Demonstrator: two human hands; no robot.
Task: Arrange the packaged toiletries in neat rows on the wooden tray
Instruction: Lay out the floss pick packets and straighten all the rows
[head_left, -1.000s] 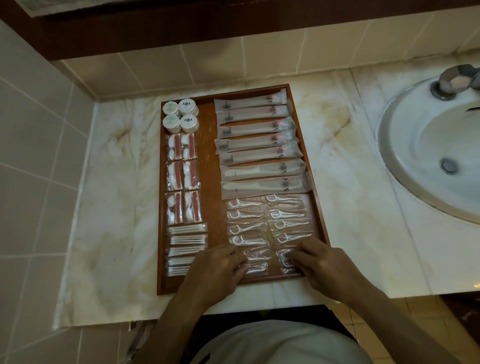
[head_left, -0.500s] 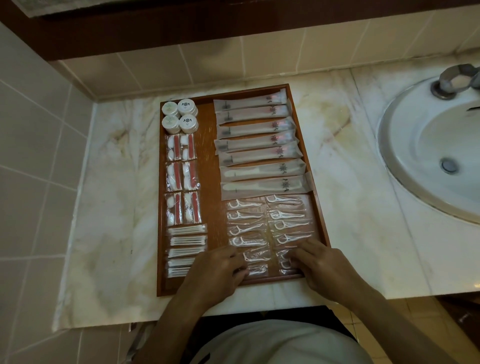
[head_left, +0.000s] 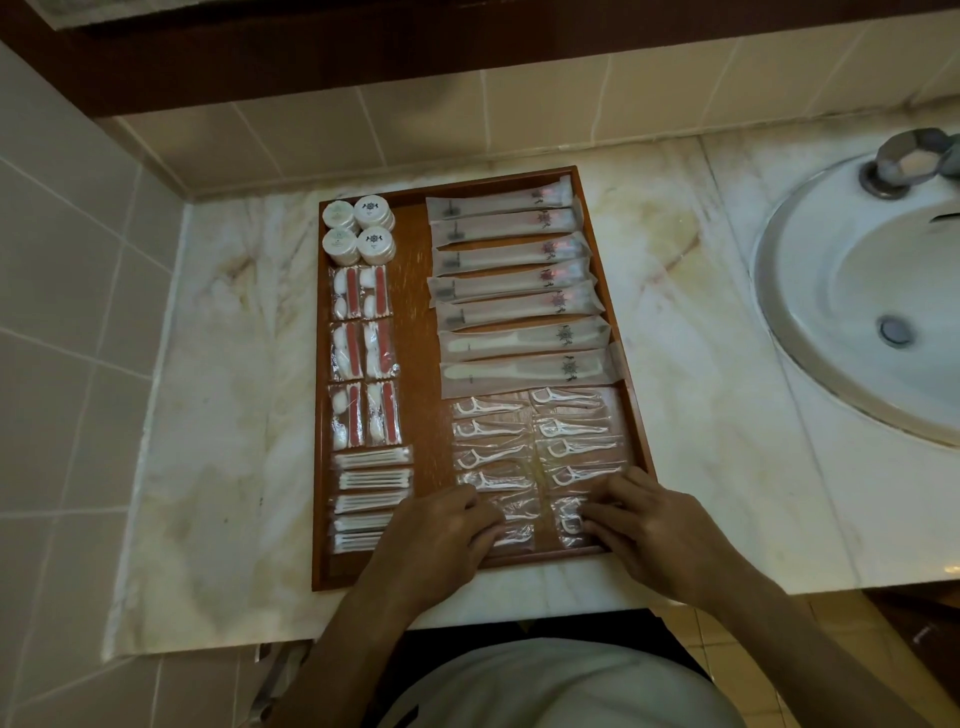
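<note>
A wooden tray (head_left: 415, 322) lies on the marble counter, filled with packaged toiletries in rows. Round white jars (head_left: 358, 228) sit at its far left, with red-and-white kits (head_left: 363, 353) and cotton swab packs (head_left: 371, 493) below them. Long razor and toothbrush sleeves (head_left: 514, 286) fill the upper right. Two columns of clear floss pick packets (head_left: 530, 441) run beneath them. My left hand (head_left: 441, 540) rests fingers-down on the near packets of the left column. My right hand (head_left: 654, 525) presses its fingertips on the near packets of the right column. The packets under both hands are partly hidden.
A white sink basin (head_left: 872, 296) with a metal tap (head_left: 909, 161) is set into the counter (head_left: 218, 415) on the right. Tiled walls close the left and back. The counter's front edge runs just below the tray.
Both hands stay on the near floss pick packets; the fingers have shifted only slightly.
</note>
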